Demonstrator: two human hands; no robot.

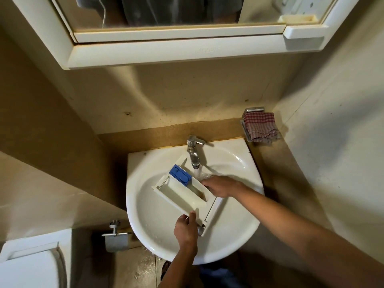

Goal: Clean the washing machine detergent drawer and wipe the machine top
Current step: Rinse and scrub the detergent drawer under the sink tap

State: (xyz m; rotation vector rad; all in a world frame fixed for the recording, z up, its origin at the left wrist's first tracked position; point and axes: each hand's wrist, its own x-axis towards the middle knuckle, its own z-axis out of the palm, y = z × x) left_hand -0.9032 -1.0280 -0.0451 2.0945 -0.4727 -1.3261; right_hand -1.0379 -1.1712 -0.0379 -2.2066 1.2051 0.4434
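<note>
The white detergent drawer [182, 192] with a blue insert [180, 175] lies tilted over the white sink [239, 163], under the running tap [193, 152]. My left hand [186, 230] grips the drawer's near front panel from below. My right hand [221, 186] holds the drawer's right side, its fingers curled over the edge beside the water stream. Water falls from the tap into the drawer's back right corner.
A red checked cloth [260, 126] lies on a metal soap holder on the ledge at the right. A mirror cabinet [176, 50] hangs above. A toilet cistern [31, 262] and a paper holder [115, 238] are at the lower left.
</note>
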